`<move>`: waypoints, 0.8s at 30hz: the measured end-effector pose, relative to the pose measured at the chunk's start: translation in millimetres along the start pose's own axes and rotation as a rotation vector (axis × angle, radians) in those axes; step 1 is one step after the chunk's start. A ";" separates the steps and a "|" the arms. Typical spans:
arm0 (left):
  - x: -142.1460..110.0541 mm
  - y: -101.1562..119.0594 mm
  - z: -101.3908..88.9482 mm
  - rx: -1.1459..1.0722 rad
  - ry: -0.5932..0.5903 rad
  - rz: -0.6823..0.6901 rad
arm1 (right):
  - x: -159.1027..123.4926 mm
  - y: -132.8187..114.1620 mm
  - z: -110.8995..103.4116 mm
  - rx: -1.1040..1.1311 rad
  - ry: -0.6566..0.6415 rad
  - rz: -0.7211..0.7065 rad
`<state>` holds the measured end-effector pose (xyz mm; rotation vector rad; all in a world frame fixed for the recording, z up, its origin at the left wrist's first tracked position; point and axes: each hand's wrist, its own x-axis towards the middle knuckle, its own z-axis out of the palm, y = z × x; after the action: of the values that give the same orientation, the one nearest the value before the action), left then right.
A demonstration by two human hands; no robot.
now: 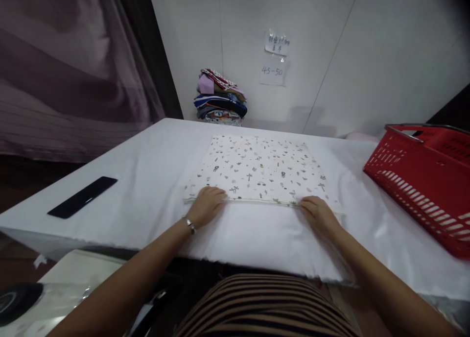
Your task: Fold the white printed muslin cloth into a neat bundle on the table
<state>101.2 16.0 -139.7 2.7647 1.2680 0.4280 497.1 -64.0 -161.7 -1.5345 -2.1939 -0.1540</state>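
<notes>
A folded white cloth point(257, 168) with small printed palms, leaves and animals lies flat on the white-covered table point(147, 180), its layered edge towards me. My left hand point(206, 205) grips that near edge left of its middle, fingers on top and close together. Further right, my right hand point(318, 213) pinches the same edge near its right end. The undersides of both hands are hidden, and so is part of each thumb.
A black phone point(83, 197) lies on the table's left side. At the right stands a red plastic basket point(422, 180) with a metal handle. Behind the table's far edge is a pile of folded fabrics point(220, 99). Two paper notes point(272, 71) hang on the wall.
</notes>
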 end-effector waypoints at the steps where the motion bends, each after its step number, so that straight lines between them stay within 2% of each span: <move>1: 9.5 11.7 4.7 -0.036 0.004 0.039 | 9.9 -8.3 4.3 0.023 -0.010 -0.034; 5: 41.8 41.0 25.9 -0.118 0.018 0.093 | 42.7 -31.2 18.7 0.070 -0.061 -0.129; 11: 60.9 44.6 46.0 -0.150 0.035 0.042 | 54.9 -38.8 33.3 0.073 -0.077 -0.116; 15: 62.8 44.1 46.9 -0.165 0.037 0.050 | 50.6 -39.5 36.2 0.102 -0.044 -0.074; 19: 60.3 46.9 43.9 -0.144 0.067 0.068 | 46.3 -38.2 36.5 0.107 -0.004 -0.118; 24: 55.2 47.9 42.4 -0.119 0.031 0.116 | 42.8 -36.7 38.0 0.090 -0.024 -0.163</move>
<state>182.4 28.2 -159.6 2.7494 1.0547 0.5380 440.3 -27.7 -171.2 -1.3163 -2.3110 -0.0872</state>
